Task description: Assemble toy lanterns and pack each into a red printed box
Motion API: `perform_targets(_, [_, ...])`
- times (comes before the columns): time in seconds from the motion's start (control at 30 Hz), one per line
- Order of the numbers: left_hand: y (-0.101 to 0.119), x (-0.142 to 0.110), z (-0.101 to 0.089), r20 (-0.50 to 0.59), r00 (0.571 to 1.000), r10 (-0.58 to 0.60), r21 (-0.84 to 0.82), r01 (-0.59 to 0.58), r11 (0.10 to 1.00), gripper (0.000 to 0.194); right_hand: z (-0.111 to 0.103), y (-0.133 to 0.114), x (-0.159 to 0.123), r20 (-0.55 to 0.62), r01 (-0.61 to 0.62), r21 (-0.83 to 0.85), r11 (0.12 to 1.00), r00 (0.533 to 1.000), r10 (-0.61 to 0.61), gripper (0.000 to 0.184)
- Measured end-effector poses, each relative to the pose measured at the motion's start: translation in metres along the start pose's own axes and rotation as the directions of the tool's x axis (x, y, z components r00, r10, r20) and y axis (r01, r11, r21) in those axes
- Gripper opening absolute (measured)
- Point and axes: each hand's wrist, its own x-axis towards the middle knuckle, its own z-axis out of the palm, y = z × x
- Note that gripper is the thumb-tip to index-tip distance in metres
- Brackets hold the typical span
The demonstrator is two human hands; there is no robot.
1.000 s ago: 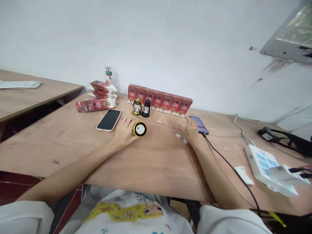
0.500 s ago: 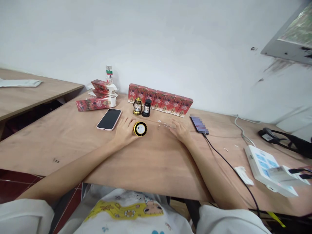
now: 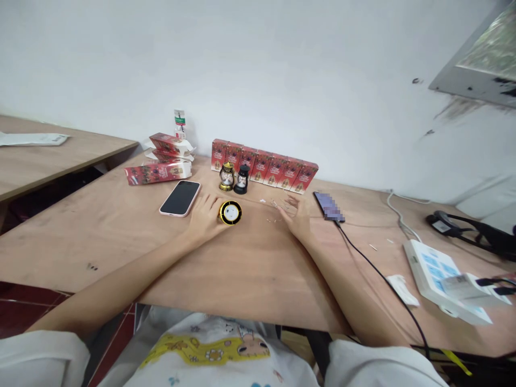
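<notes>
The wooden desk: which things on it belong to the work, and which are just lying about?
Seemingly part of the work:
- round gold-and-black item, in the left hand
- small loose bits, near the right hand
- gold lantern, black lantern
- row of red boxes

Probably just lying about:
- pink-edged phone
- corded phone
- power strip
</notes>
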Motion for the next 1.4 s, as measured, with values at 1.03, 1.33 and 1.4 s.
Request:
perform_targets(1.03, [0.000, 0.001, 0.000, 0.078, 0.997, -0.023, 0.020, 0.021, 1.000, 0.037, 0.002, 0.003, 0.001, 0.445, 0.388, -0.123, 0.913, 0.844, -0.299, 0.020])
perform_targets(1.33, [0.000, 0.001, 0.001, 0.063, 0.998, -0.021, 0.021, 0.020, 1.000, 0.035, 0.006, 0.000, -0.002, 0.314, 0.229, -0.022, 0.973, 0.926, -0.210, 0.028])
perform_targets(1.4, [0.001, 0.001, 0.001, 0.058, 0.998, -0.022, 0.015, 0.021, 1.000, 0.034, 0.009, 0.001, -0.002, 0.236, 0.124, -0.031, 0.992, 0.965, -0.113, 0.032])
